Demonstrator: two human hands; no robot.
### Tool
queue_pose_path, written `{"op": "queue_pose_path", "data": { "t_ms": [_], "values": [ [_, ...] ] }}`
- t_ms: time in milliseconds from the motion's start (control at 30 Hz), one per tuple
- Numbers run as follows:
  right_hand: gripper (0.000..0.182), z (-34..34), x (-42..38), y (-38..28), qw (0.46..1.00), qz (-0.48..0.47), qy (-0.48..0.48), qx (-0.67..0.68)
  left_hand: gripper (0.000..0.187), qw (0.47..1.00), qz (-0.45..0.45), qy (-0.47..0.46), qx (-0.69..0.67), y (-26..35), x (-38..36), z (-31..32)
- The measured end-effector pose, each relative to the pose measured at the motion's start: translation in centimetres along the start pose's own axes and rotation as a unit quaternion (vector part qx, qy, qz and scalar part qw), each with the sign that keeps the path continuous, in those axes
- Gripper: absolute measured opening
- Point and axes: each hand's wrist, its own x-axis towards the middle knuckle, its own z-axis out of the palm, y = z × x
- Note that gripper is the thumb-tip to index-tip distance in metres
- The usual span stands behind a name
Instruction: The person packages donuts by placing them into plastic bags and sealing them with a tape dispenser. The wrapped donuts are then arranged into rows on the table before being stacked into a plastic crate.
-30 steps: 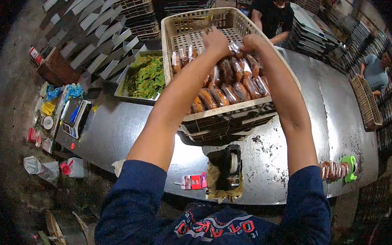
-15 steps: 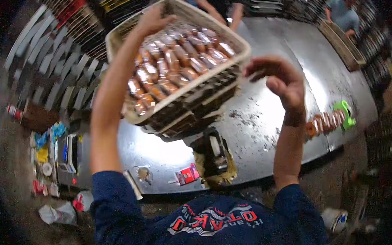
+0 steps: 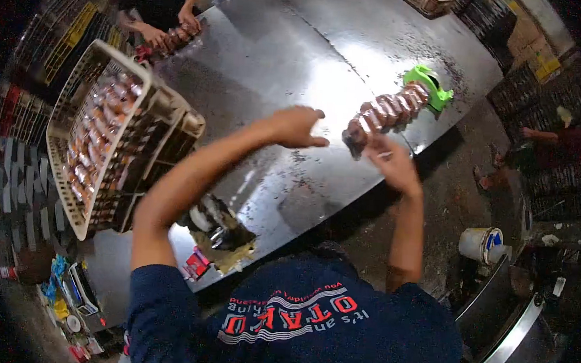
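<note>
Both hands have left the crate (image 3: pixel 94 136) at the worktop's (image 3: pixel 299 42) left edge, the right hand (image 3: pixel 391 164) now grasping a row of wrapped buns (image 3: pixel 388 111) by the right edge, left hand (image 3: pixel 297 125) released beside it

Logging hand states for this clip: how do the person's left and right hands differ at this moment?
The left hand hovers open above the steel table, touching nothing; the right hand is at the near end of the row of wrapped buns. The left arm stretches farther across the table; the right stays near its edge. Both are bare.
</note>
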Motion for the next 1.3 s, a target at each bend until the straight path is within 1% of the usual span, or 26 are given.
{"op": "queue_pose_path", "data": {
  "t_ms": [33, 100, 200, 267, 300, 333, 400, 433, 533, 567, 600, 667, 700, 767, 833, 867, 900, 933, 1000, 1033, 1067, 1133, 1167, 1200, 1267, 1300],
  "values": [
    [0.032, -2.8, 1.6, 2.8, 0.993, -0.035, 0.103, -0.037, 0.085, 0.999, -0.019, 0.042, -0.015, 0.5, 3.3, 3.8],
    [0.037, -7.6, 4.2, 5.0, 0.984, -0.034, 0.155, -0.083, 0.098, 0.989, -0.068, 0.115, -0.059, 3.0, 9.1, 8.7],
    [0.042, -11.2, 9.4, 7.8, 0.987, -0.036, 0.068, -0.14, 0.115, 0.963, -0.136, 0.185, -0.142, 8.8, 13.6, 10.7],
    [0.043, -11.2, 13.7, 12.1, 0.962, -0.059, 0.03, -0.266, 0.117, 0.952, -0.178, 0.225, -0.105, 9.4, 17.7, 13.6],
    [0.045, -10.7, 15.5, 13.1, 0.94, -0.065, 0.02, -0.334, 0.117, 0.938, -0.185, 0.282, -0.083, 9.0, 19.7, 15.5],
    [0.049, -9.9, 16.9, 13.7, 0.92, -0.028, 0.009, -0.392, 0.112, 0.933, -0.217, 0.284, -0.042, 8.9, 21.1, 16.2],
    [0.053, -7.7, 18.2, 13.3, 0.918, 0.025, 0.006, -0.396, 0.103, 0.917, -0.28, 0.282, 0.04, 8.5, 22.9, 16.7],
    [0.055, -6.7, 18.2, 14.3, 0.918, -0.032, 0.023, -0.394, 0.087, 0.918, -0.311, 0.245, -0.03, 8.6, 23.0, 15.9],
    [0.06, -4.6, 17.9, 13.3, 0.897, 0.032, -0.009, -0.441, 0.074, 0.935, -0.278, 0.206, -0.077, 7.0, 21.6, 15.0],
    [0.065, -4.0, 18.3, 14.1, 0.888, 0.012, -0.068, -0.455, 0.063, 0.936, -0.245, 0.233, -0.103, 6.5, 20.4, 14.9],
    [0.072, -3.1, 17.4, 14.4, 0.909, 0.06, -0.04, -0.411, 0.063, 0.94, -0.224, 0.234, -0.103, 5.7, 19.4, 15.2],
    [0.078, -1.4, 15.6, 15.0, 0.935, 0.041, 0.001, -0.351, 0.062, 0.948, -0.183, 0.24, -0.103, 3.6, 17.3, 16.5],
    [0.083, -0.9, 14.8, 13.6, 0.93, 0.07, -0.006, -0.361, 0.062, 0.94, -0.165, 0.265, -0.136, 2.7, 15.7, 17.2],
    [0.084, 0.0, 14.0, 14.9, 0.929, -0.009, 0.008, -0.37, 0.071, 0.925, -0.152, 0.296, -0.186, 1.8, 11.4, 17.8],
    [0.07, 1.2, 13.5, 18.2, 0.905, -0.165, 0.111, -0.377, 0.082, 0.919, -0.149, 0.299, -0.209, 3.4, 3.8, 14.7],
    [0.065, 0.8, 12.6, 16.1, 0.891, -0.196, 0.128, -0.388, 0.083, 0.914, -0.105, 0.321, -0.227, 3.9, -0.2, 13.1],
    [0.058, 0.9, 12.7, 16.9, 0.921, -0.201, 0.152, -0.298, 0.083, 0.91, -0.115, 0.313, -0.246, 5.1, -4.7, 10.5],
    [0.065, 0.1, 12.8, 15.6, 0.951, -0.097, 0.046, -0.289, 0.084, 0.902, -0.092, 0.334, -0.256, 5.2, -8.9, 9.5],
    [0.086, 0.3, 13.7, 20.2, 0.939, -0.152, 0.103, -0.289, 0.082, 0.888, -0.058, 0.405, -0.211, 5.1, -17.5, 6.9],
    [0.086, 0.3, 14.0, 19.0, 0.972, -0.091, 0.091, -0.197, 0.08, 0.882, -0.04, 0.434, -0.181, 5.1, -22.1, 5.2],
    [0.087, 0.0, 14.5, 18.0, 0.977, -0.068, 0.058, -0.195, 0.083, 0.874, -0.03, 0.459, -0.157, 5.2, -26.7, 3.2],
    [0.072, 2.0, 12.4, 8.9, 0.974, -0.08, 0.123, -0.171, 0.087, 0.845, -0.058, 0.528, -0.057, 4.2, -35.4, 0.6],
    [0.07, 2.4, 12.5, 6.2, 0.993, -0.085, 0.081, -0.035, 0.086, 0.823, -0.095, 0.56, -0.018, 3.6, -39.4, -0.4],
    [0.072, 2.6, 12.7, 4.4, 0.993, -0.082, 0.08, -0.039, 0.086, 0.807, -0.125, 0.575, 0.054, 2.8, -42.9, -2.0],
    [0.076, 5.1, 11.2, -6.0, 0.994, -0.07, 0.09, -0.001, 0.088, 0.779, -0.141, 0.59, 0.157, -0.6, -49.3, -4.9],
    [0.079, 6.8, 10.4, -11.9, 0.989, -0.128, 0.042, 0.052, 0.089, 0.768, -0.168, 0.599, 0.154, -2.7, -51.8, -6.0]
  ]
}}
